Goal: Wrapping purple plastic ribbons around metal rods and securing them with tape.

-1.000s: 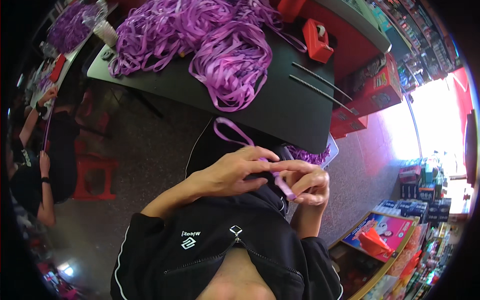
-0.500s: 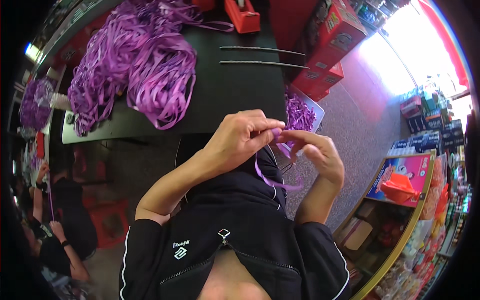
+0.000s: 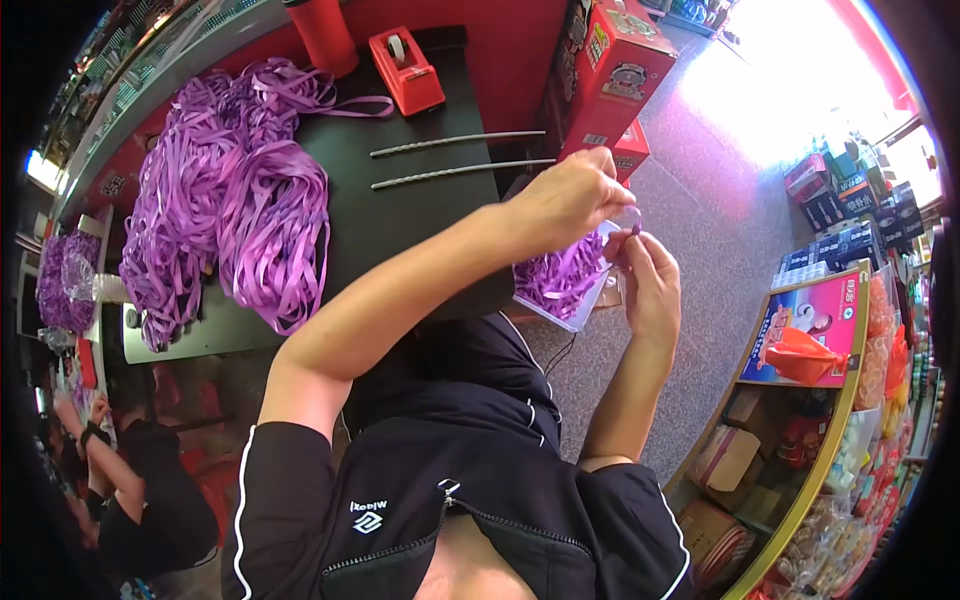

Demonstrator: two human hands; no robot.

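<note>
My left hand [image 3: 572, 200] reaches out over a bin of purple ribbon pieces, fingers closed in a pinch on a purple ribbon [image 3: 635, 228]. Just beneath it, my right hand [image 3: 650, 285] pinches the lower part of that same ribbon. Only a short bit of it shows between the fingertips. Partly behind my left forearm is the whitish bin [image 3: 577, 322], filled with short purple ribbon pieces [image 3: 555, 280]. A large heap of long purple ribbons [image 3: 275, 220] lies on the dark table [image 3: 400, 235] to the left.
Two thin metal rods [image 3: 465, 142] lie on the table near a red tape dispenser [image 3: 407, 75] and a red cylinder [image 3: 322, 38]. Red boxes [image 3: 612, 80] stand beyond the bin. At right is a glass-fronted cabinet [image 3: 800, 400]. Another person [image 3: 150, 490] sits at lower left.
Both hands have moved farther out, the left also to the right, over the bin. My right fingers, spread before, now pinch the ribbon. The hanging ribbon tail no longer shows.
</note>
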